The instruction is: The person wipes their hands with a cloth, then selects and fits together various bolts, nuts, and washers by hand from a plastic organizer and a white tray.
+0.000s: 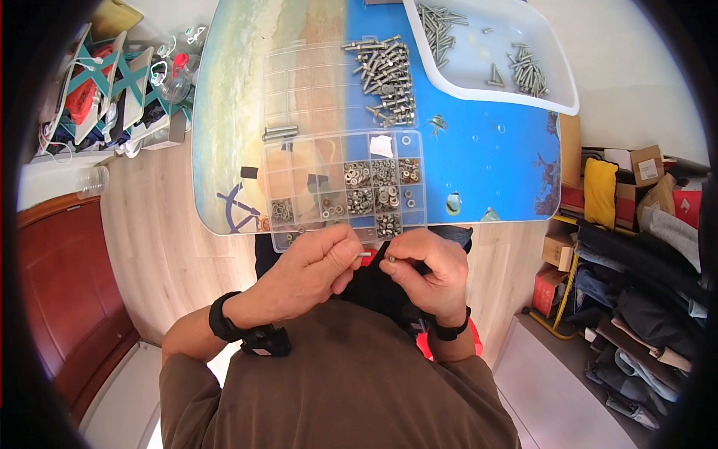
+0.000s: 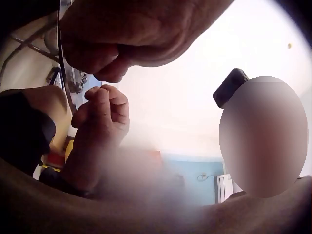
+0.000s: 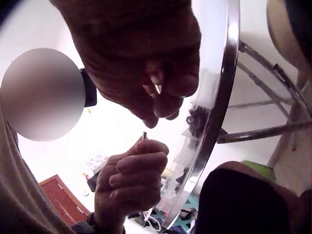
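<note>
In the head view my left hand (image 1: 310, 258) grips a bolt (image 1: 364, 254), its thin metal shank poking out past the thumb and forefinger toward the right. Facing it, my right hand (image 1: 430, 269) pinches a small metal nut (image 1: 391, 259) between thumb and fingertip. A short gap separates the two pieces. The right wrist view shows the bolt's end (image 3: 145, 135) standing up from the left fist, below the right fingers. Just beyond both hands lies a clear compartment box (image 1: 299, 161), holding nuts (image 1: 360, 200) and washers (image 1: 282, 211) in several cells.
The box's open lid (image 1: 299, 86) carries a heap of bolts (image 1: 385, 75) and a few more bolts (image 1: 280, 133) at its left. A white tub (image 1: 471, 93) with loose screws (image 1: 529, 73) stands at the back right of the table (image 1: 493, 161). Clothes and boxes crowd the right side.
</note>
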`<state>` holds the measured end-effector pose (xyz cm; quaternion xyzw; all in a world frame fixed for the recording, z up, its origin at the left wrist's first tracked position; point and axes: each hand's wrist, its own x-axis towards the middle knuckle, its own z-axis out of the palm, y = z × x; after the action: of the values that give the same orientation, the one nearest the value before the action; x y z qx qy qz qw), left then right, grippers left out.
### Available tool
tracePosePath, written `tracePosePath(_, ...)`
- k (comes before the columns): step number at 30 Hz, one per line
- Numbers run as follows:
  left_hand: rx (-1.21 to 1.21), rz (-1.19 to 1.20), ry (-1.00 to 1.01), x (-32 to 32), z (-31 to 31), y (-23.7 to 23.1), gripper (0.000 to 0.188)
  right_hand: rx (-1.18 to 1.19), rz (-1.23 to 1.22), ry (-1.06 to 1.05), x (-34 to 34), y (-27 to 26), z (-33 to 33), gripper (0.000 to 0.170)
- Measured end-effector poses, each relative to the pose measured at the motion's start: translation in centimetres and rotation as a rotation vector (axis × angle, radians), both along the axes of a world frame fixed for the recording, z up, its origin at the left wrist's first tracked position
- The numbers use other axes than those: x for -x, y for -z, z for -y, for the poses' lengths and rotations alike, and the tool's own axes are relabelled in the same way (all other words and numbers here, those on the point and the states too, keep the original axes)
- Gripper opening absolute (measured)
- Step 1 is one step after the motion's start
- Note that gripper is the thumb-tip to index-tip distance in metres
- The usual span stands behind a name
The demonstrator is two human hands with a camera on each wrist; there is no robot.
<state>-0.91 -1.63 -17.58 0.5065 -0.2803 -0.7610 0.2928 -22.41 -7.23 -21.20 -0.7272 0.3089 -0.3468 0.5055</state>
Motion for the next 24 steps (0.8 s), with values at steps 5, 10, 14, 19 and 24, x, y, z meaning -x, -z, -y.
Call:
tracePosePath(5, 0.027, -0.043, -0.102, -0.2, -0.3, 0.9, 0.03, 0.192, -0.248, 0.106, -0.2, -0.5, 0.8, 0.023)
tracePosePath(10, -0.023, -0.135, -0.184, -0.6, -0.2, 0.9, 0.023, 0.245, -0.36, 0.141, -0.6, -0.6, 0.8, 0.02)
tracePosePath(14, -0.048, -0.215, -0.203, -1.0, -0.2, 1.1, 0.017, 0.304, -0.449, 0.152, -1.1, -1.1, 1.0, 0.018)
tracePosePath(19, -0.008, -0.25, -0.201, -1.2, -0.2, 1.0, 0.017, 0.207, -0.359, 0.167, -1.0, -0.5, 1.0, 0.018)
tracePosePath(24, 0.033, -0.281, -0.201, -1.1, -0.5, 1.2, 0.017, 0.127, -0.357, 0.176, -0.9, -1.0, 1.0, 0.018)
